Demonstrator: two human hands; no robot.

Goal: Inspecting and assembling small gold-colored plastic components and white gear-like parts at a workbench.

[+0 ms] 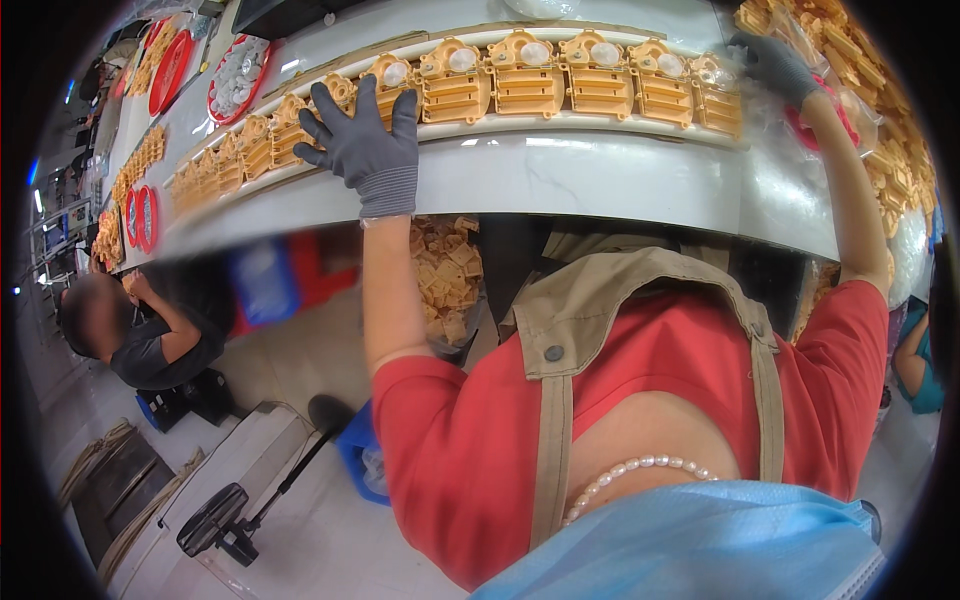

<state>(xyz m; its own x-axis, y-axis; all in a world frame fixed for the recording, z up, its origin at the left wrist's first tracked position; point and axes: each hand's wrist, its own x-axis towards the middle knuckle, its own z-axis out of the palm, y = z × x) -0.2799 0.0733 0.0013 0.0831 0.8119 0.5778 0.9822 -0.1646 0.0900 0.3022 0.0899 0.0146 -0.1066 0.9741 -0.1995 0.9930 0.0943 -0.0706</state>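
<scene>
A long row of orange plastic housings (527,92) runs along the bench between pale rails, several with a clear round disc (534,53) on top. My left hand (365,140), in a grey glove, lies over the left half of the row, its fingers spread across the housings and the near rail. At the row's right end my right hand (780,70), also gloved in grey, has its fingers drawn together beside the last housing (716,100). Clear plastic film is next to those fingertips, and what they hold, if anything, is hidden.
Loose orange parts (880,90) are heaped at the right, near a red-rimmed tray (820,125). A red basket of clear pieces (238,78) stands at the back left. More orange parts (445,275) fill a container below the bench edge. Another person (160,330) sits at the left.
</scene>
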